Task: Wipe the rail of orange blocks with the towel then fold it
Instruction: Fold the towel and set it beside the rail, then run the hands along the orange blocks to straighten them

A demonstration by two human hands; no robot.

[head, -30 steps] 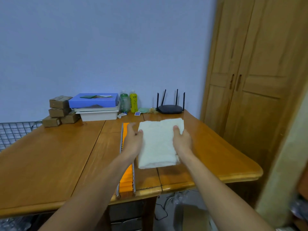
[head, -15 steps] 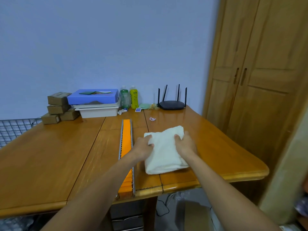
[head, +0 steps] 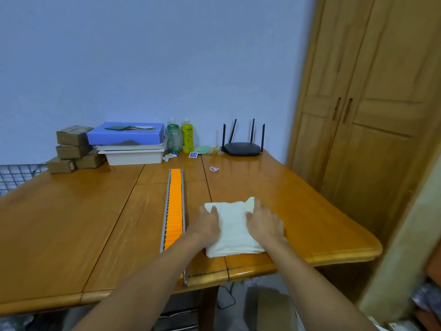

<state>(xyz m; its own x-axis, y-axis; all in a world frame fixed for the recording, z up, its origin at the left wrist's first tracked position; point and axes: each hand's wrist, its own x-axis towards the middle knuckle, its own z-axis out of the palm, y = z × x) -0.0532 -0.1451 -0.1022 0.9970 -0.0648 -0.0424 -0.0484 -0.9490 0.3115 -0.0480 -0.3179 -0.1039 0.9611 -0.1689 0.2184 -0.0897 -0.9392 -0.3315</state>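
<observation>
Nearest the camera, both forearms reached out over the front edge of the tabletop (head: 71,235). The left hand (head: 205,225) lay on the left side of the towel (head: 232,231) and the right hand (head: 265,224) on its right side, each grip flattened with fingers spread and pressing down, pinching nothing. The towel lay on the tabletop just right of the rail (head: 175,209), not touching it.

A second before, the towel had been a wider, longer sheet with the left hand over the rail; since then it had been drawn in toward the person and doubled into a narrower, thicker pad, with one loose corner sticking up at its far right. The rail's orange blocks now showed along most of its length, only the near end crossed by the left forearm. From that, the wiping looked finished and the folding well along; probably smoothing the pad and tucking that corner remained.

Farther back, boxes (head: 74,149), bottles (head: 187,136) and a router (head: 242,149) stood against the wall.
</observation>
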